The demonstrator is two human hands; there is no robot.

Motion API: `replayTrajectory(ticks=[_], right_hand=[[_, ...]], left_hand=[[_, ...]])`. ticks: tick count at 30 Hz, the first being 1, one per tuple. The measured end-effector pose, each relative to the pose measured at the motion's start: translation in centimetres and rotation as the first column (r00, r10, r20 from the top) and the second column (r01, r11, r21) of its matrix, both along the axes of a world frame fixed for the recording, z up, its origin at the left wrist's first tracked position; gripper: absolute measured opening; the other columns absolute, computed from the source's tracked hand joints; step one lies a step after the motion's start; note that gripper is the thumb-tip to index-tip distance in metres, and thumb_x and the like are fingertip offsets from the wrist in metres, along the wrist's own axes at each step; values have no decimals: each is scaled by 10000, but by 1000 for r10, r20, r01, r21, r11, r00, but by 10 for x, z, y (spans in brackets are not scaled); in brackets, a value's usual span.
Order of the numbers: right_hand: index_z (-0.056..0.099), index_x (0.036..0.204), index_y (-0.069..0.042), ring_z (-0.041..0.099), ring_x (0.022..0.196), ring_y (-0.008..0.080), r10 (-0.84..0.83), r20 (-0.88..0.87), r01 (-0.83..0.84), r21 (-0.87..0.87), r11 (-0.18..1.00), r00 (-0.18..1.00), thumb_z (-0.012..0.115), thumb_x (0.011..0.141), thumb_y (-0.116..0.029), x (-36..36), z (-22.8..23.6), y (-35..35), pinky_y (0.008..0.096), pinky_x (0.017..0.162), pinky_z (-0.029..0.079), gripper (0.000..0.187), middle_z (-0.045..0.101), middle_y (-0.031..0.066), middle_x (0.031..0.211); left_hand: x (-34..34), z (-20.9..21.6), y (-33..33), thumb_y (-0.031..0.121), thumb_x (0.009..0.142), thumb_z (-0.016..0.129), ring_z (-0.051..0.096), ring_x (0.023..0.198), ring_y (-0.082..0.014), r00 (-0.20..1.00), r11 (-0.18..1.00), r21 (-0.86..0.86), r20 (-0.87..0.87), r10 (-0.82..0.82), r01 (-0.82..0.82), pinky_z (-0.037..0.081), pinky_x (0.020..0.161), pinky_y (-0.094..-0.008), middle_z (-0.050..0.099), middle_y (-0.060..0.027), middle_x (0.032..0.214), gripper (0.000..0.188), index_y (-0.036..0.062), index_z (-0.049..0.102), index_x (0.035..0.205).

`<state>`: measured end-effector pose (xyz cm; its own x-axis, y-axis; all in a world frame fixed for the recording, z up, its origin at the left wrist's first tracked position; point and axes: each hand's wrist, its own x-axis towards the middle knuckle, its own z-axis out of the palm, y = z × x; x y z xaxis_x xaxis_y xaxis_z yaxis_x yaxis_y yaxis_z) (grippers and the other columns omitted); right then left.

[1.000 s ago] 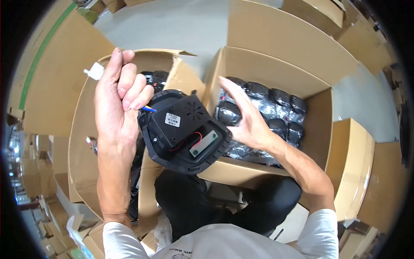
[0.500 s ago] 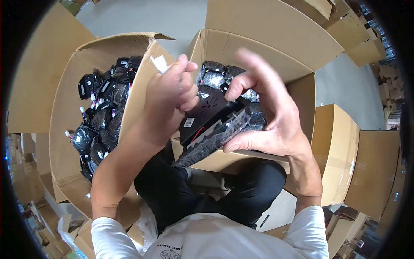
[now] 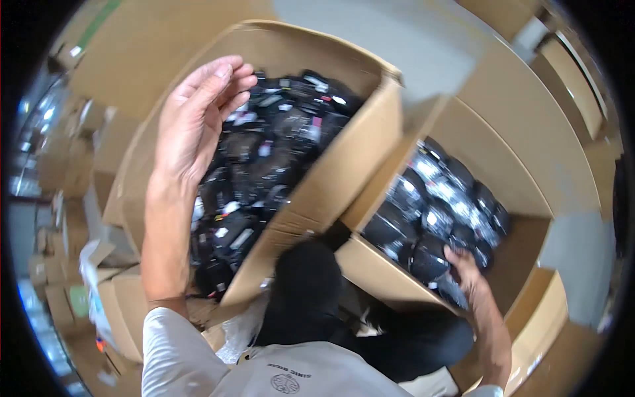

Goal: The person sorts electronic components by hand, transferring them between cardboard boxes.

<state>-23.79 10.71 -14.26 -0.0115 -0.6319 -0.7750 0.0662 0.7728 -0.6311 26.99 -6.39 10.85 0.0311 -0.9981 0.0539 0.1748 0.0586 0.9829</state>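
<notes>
My left hand [image 3: 202, 109] is raised over the left cardboard box [image 3: 311, 212], its fingers loosely curved and apart, with nothing visible in them. Beneath it lie many black plastic-wrapped units [image 3: 264, 155] with small connectors and labels among them. My right hand [image 3: 468, 268] reaches down into the right cardboard box [image 3: 383, 274]. Its fingers grip the edge of a black plastic-wrapped unit [image 3: 428, 259] at the near side; part of the grip is hidden. Other shiny wrapped units [image 3: 440, 188] are packed around it.
Tall flaps [image 3: 509, 126] of the right box stand up at its far side. Another open carton [image 3: 539, 291] is beside it on the right. Clear plastic wrap [image 3: 243, 334] lies by my legs, and stacked cardboard [image 3: 63, 245] is at the far left.
The view has swung left. My right hand has lowered the black unit from in front of me into the right box. My left hand has opened, and the white piece near it is gone.
</notes>
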Motion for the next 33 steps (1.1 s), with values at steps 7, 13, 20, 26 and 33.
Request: replayTrajectory(ticks=[7,13,20,26,33], right_hand=[[645,1120,74,670,754,179,390,-513,-407,85,909,765,723,921,-333,-19,-62,-2,323,646,560,459,709,128,962],[616,1196,77,665,797,174,406,-547,-486,-1,874,732,698,938,-261,-6,-16,-6,310,655,533,432,705,136,953],[647,1076,44,596,792,118,235,-544,-468,-342,815,806,671,957,-197,49,90,-33,282,742,503,270,668,42,886],[640,1131,25,610,889,98,317,-411,-507,-529,681,855,687,953,-169,135,159,-48,268,812,509,267,670,22,956],[604,1213,69,681,1068,241,528,-424,-672,-553,492,736,696,942,-165,196,188,-47,358,936,543,370,706,196,1136]], left_hand=[[100,-97,65,301,881,745,665,976,-251,604,967,233,787,-125,-104,533,899,-374,683,-124,1031,487,-41,616,1203],[132,-157,99,433,759,812,554,1216,-421,187,949,146,978,-96,-279,470,1010,-443,556,-307,1274,852,-75,478,1355],[179,-140,100,185,688,763,542,1225,-401,288,932,362,891,-350,14,444,1055,-385,517,-310,1336,954,-118,290,1459],[175,-160,129,124,766,743,369,1385,-460,260,986,148,952,-164,80,348,1153,-431,343,-332,1486,920,12,242,1529],[164,-161,100,198,857,603,567,1187,-448,34,995,2,999,-5,97,477,1006,-487,490,-356,1351,662,-14,366,1438]])
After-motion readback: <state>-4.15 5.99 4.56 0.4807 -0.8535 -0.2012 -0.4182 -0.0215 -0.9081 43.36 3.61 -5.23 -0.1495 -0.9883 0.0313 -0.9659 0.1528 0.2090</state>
